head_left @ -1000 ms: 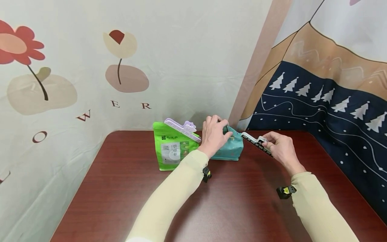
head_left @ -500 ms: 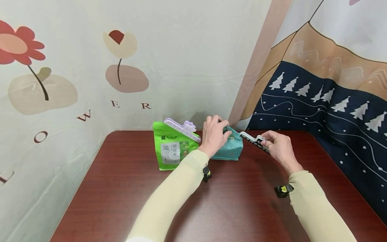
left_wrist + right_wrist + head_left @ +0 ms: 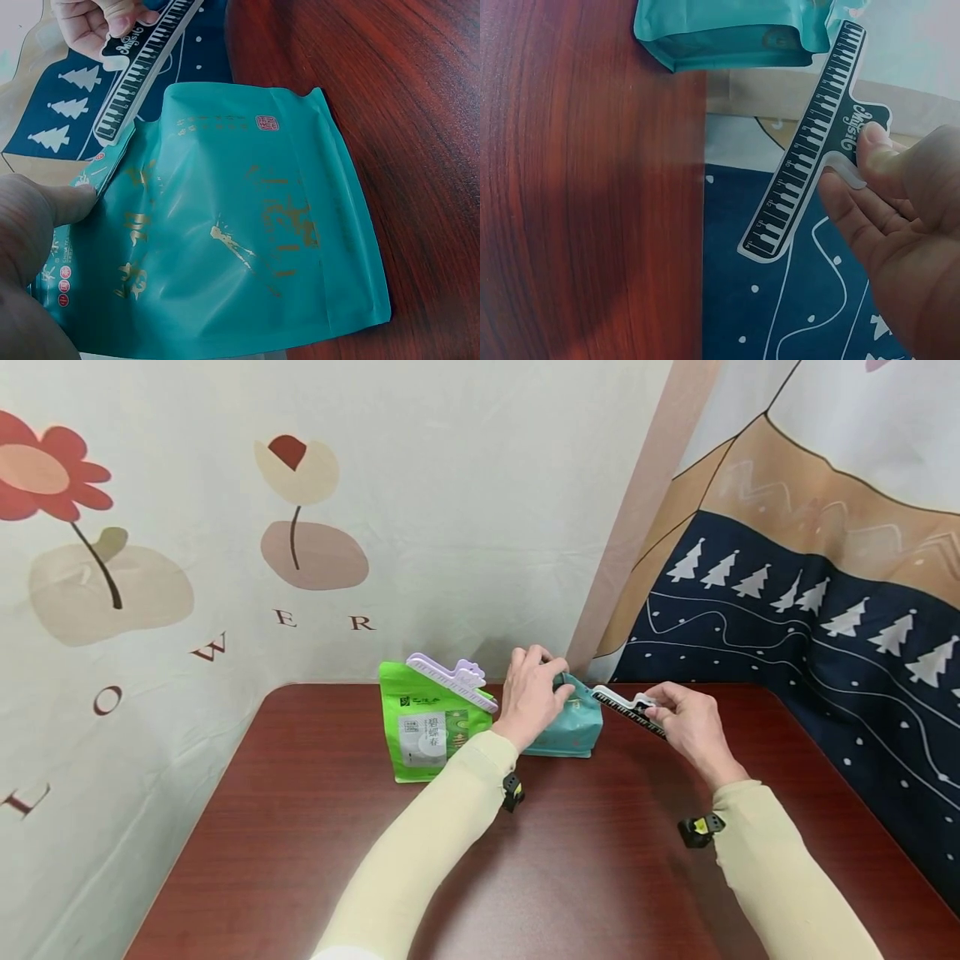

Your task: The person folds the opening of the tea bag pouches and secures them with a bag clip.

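Note:
A teal foil bag (image 3: 225, 202) with gold print stands at the back of the table. My left hand (image 3: 531, 693) pinches its folded top edge, with the thumb (image 3: 71, 202) pressed on the fold in the left wrist view. In my right hand (image 3: 690, 722) is a long bag clip (image 3: 806, 146) with a piano-key pattern and the word "Music", gripped by its handle between thumb and fingers. The clip's far end is right at the right corner of the bag's folded top. Left of the teal bag stands a bright green bag (image 3: 397, 727) with a purple clip (image 3: 450, 679) across its top corner.
The dark red wooden table (image 3: 315, 827) runs back to a pale curtain (image 3: 480, 510) with flower prints. On the right hangs a navy and brown cloth (image 3: 787, 635) with white trees. Each wrist wears a small black camera (image 3: 512, 792).
My right hand has moved slightly left, bringing the piano-key clip closer to the teal bag's top corner. The left hand has stayed on the bag.

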A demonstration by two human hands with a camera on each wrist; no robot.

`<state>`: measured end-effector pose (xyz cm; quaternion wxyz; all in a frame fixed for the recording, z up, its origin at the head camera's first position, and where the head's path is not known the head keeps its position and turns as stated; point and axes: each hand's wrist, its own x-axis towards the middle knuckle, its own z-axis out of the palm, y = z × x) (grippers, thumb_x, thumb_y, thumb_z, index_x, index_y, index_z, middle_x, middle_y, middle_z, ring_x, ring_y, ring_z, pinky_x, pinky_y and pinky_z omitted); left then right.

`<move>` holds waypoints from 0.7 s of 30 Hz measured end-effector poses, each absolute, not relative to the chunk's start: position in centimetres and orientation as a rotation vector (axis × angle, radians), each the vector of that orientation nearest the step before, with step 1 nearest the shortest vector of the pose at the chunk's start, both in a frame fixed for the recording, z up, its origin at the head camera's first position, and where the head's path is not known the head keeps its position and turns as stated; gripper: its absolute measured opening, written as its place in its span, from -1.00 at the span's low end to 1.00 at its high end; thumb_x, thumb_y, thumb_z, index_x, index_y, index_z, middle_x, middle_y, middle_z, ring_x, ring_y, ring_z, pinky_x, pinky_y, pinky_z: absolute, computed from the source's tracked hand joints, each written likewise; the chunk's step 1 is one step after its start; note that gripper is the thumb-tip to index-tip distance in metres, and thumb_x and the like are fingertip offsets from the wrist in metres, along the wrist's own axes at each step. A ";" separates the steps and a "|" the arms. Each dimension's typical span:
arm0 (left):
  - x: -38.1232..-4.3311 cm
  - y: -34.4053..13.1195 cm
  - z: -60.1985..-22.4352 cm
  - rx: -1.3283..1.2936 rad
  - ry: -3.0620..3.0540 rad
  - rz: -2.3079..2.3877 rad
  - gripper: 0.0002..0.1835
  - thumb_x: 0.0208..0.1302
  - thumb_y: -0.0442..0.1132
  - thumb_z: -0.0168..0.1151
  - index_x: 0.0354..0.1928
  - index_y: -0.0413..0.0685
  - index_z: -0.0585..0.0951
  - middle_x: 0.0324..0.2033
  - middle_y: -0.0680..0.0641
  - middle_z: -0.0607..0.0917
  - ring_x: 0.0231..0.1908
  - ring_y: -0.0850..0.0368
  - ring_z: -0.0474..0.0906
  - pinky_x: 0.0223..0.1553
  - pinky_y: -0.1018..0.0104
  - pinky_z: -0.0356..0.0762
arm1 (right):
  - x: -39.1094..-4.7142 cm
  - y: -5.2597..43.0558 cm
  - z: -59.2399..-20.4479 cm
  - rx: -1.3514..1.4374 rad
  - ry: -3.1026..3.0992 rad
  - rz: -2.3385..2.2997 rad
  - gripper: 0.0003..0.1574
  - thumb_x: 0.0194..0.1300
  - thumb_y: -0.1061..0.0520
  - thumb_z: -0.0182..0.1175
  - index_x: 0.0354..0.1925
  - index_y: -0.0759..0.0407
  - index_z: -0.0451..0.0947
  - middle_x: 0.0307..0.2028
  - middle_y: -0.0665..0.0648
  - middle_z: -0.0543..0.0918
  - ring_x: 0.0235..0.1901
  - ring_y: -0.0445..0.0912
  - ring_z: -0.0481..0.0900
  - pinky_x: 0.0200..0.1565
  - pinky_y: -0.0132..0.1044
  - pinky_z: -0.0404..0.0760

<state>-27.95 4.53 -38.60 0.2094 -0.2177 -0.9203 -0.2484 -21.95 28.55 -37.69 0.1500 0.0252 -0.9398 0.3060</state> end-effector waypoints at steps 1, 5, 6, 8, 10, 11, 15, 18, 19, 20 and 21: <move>-27.9 4.5 -38.6 -0.608 -2.560 -0.695 -0.83 0.36 -0.03 0.41 -0.08 0.14 0.76 -0.02 -0.03 0.59 0.01 -0.02 0.37 0.05 0.22 0.44 | -22.0 28.5 -37.7 0.074 -2.698 0.883 -0.80 0.34 0.39 0.31 -0.07 0.31 0.71 -0.20 0.35 0.76 -0.27 0.14 0.63 -0.30 -0.37 0.52; -27.9 4.5 -38.5 -0.616 -2.557 -0.706 -0.82 0.36 -0.05 0.41 -0.08 0.12 0.76 -0.01 -0.04 0.59 0.01 -0.03 0.37 0.04 0.22 0.44 | -22.1 28.3 -37.7 0.086 -2.683 0.890 -0.80 0.33 0.40 0.30 -0.08 0.32 0.71 -0.20 0.36 0.76 -0.27 0.14 0.63 -0.32 -0.43 0.51; -27.9 4.5 -38.5 -0.617 -2.559 -0.707 -0.82 0.37 -0.05 0.40 -0.07 0.12 0.76 -0.01 -0.05 0.59 0.01 -0.03 0.37 0.04 0.22 0.44 | -22.1 28.2 -37.7 0.088 -2.678 0.892 -0.80 0.33 0.40 0.30 -0.08 0.32 0.71 -0.20 0.36 0.76 -0.28 0.13 0.63 -0.32 -0.44 0.50; -27.9 4.5 -38.5 -0.614 -2.564 -0.710 -0.82 0.37 -0.05 0.40 -0.07 0.12 0.76 -0.01 -0.05 0.59 0.02 -0.02 0.36 0.03 0.22 0.44 | -22.1 28.2 -37.8 0.097 -2.669 0.894 -0.80 0.32 0.41 0.31 -0.09 0.32 0.71 -0.20 0.36 0.76 -0.29 0.13 0.63 -0.34 -0.45 0.50; -27.9 4.5 -38.5 -0.609 -2.571 -0.712 -0.82 0.38 -0.05 0.39 -0.06 0.13 0.76 -0.01 -0.04 0.58 0.02 -0.02 0.36 0.02 0.23 0.45 | -22.2 28.2 -37.9 0.104 -2.658 0.896 -0.80 0.31 0.41 0.31 -0.09 0.32 0.71 -0.21 0.35 0.77 -0.30 0.12 0.64 -0.35 -0.46 0.49; -27.9 4.6 -38.5 -0.607 -2.575 -0.714 -0.82 0.38 -0.05 0.39 -0.05 0.13 0.76 0.00 -0.04 0.58 0.02 -0.01 0.35 0.01 0.23 0.46 | -22.2 28.2 -37.9 0.104 -2.654 0.897 -0.80 0.31 0.42 0.31 -0.10 0.32 0.72 -0.21 0.35 0.77 -0.30 0.12 0.64 -0.35 -0.47 0.49; -27.9 4.6 -38.4 -0.604 -2.586 -0.722 -0.80 0.40 -0.05 0.37 -0.02 0.13 0.76 0.01 -0.04 0.57 0.03 -0.01 0.35 -0.01 0.24 0.49 | -22.2 28.1 -37.9 0.101 -2.647 0.914 -0.80 0.31 0.42 0.32 -0.10 0.30 0.72 -0.22 0.33 0.77 -0.30 0.11 0.65 -0.36 -0.48 0.50; -27.9 4.6 -38.4 -0.603 -2.592 -0.725 -0.79 0.40 -0.06 0.37 0.00 0.12 0.76 0.01 -0.04 0.57 0.03 -0.01 0.35 -0.01 0.24 0.49 | -22.2 28.0 -38.0 0.094 -2.653 0.923 -0.79 0.32 0.42 0.31 -0.09 0.29 0.73 -0.20 0.33 0.77 -0.29 0.11 0.65 -0.34 -0.47 0.52; -27.9 4.6 -38.4 -0.603 -2.593 -0.724 -0.79 0.40 -0.06 0.37 0.00 0.11 0.76 0.01 -0.04 0.57 0.03 -0.01 0.35 0.00 0.24 0.49 | -22.2 28.0 -38.1 0.093 -2.654 0.921 -0.79 0.33 0.41 0.30 -0.08 0.29 0.72 -0.20 0.33 0.78 -0.29 0.11 0.65 -0.33 -0.45 0.52; -27.8 4.6 -38.4 -0.603 -2.592 -0.720 -0.79 0.40 -0.06 0.37 -0.01 0.11 0.76 0.01 -0.04 0.57 0.03 -0.01 0.35 0.00 0.24 0.49 | -22.2 28.0 -38.1 0.090 -2.655 0.919 -0.79 0.33 0.41 0.30 -0.08 0.29 0.72 -0.20 0.33 0.77 -0.29 0.11 0.66 -0.32 -0.44 0.53; -27.8 4.5 -38.3 -0.604 -2.591 -0.719 -0.79 0.40 -0.06 0.37 -0.01 0.11 0.76 0.00 -0.04 0.57 0.03 -0.01 0.36 0.01 0.24 0.49 | -22.2 27.9 -38.1 0.088 -2.655 0.919 -0.79 0.34 0.41 0.30 -0.08 0.30 0.72 -0.20 0.34 0.77 -0.29 0.12 0.66 -0.32 -0.42 0.53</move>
